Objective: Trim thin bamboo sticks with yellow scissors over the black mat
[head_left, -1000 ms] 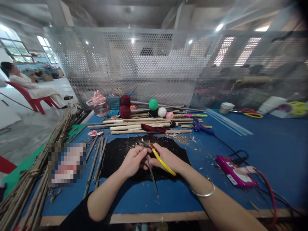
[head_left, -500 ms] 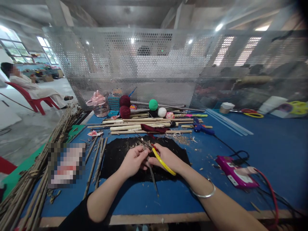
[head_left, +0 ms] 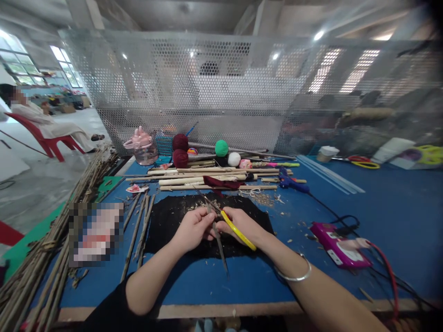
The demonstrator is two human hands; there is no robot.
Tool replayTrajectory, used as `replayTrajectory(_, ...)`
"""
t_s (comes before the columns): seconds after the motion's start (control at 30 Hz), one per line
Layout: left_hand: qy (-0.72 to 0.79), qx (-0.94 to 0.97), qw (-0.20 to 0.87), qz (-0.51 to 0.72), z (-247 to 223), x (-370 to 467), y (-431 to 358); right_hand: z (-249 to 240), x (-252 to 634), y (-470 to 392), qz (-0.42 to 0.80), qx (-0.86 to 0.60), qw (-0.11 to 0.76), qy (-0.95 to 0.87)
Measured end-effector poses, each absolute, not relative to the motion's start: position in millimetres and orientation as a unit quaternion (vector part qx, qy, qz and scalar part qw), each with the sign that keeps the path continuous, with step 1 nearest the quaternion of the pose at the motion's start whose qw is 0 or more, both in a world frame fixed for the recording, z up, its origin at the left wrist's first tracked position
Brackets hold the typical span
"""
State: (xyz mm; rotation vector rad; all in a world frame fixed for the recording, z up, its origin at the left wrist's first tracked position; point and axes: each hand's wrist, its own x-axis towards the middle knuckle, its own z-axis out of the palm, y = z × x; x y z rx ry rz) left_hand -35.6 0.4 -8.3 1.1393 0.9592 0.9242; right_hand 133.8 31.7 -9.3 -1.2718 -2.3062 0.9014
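Observation:
My left hand point(head_left: 192, 228) pinches a thin grey-brown stick point(head_left: 221, 251), whose lower end slants toward the table's front edge. Closed round a pair of scissors point(head_left: 239, 232) with a yellow handle is my right hand point(head_left: 246, 223), close beside the left. The scissor blades point away from me and touch or cross near the stick's upper part; the exact contact is hidden by my fingers. Both hands are over a black cloth point(head_left: 162, 230) strewn with pale shavings. Several loose sticks point(head_left: 138, 226) lie just left of the cloth.
A large bundle of twigs point(head_left: 51, 244) runs along the left edge. Behind the cloth are wooden rods point(head_left: 214, 188), yarn balls point(head_left: 221, 148) and a blue glue gun point(head_left: 292, 183). A purple power strip point(head_left: 341, 249) with cables lies right. A person point(head_left: 38, 117) sits far left.
The stick's lower end has shifted slightly up, and the scissors have moved a little to the right. Both hands keep their hold. The view has tilted slightly.

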Motion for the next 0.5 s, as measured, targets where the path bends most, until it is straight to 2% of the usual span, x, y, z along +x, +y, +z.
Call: replayTrajectory(0.5, 0.351, 0.515, 0.681, 0.385, -12.9, -40.8, -1.2, -2.7, 145.4, 39.1, 0.351, -0.434, 0.141, -0.818)
